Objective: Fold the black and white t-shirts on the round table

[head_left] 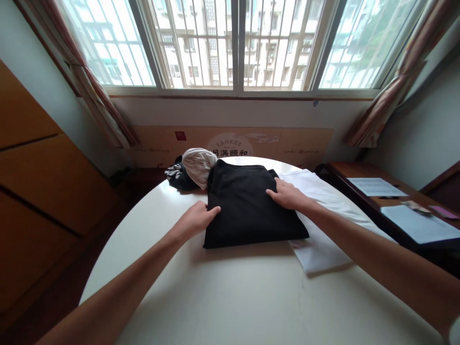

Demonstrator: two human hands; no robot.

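A folded black garment (247,206), perhaps a shirt, lies over the middle of a white round table (230,297). My left hand (199,218) grips its left edge, thumb on top and the other fingers hidden underneath. On the right edge, my right hand (287,192) is closed with the thumb above the cloth. The near end of the black garment seems slightly raised, with a shadow below it. Under its right side and my right forearm spreads a white garment (323,251).
Behind the black garment, at the left, sit a bunched light-grey cloth (199,164) and a dark patterned cloth (177,176). A wooden desk (345,171) with papers (377,187) stands at the right. Wooden cabinets (36,191) are at the left, and a barred window (233,48) is ahead.
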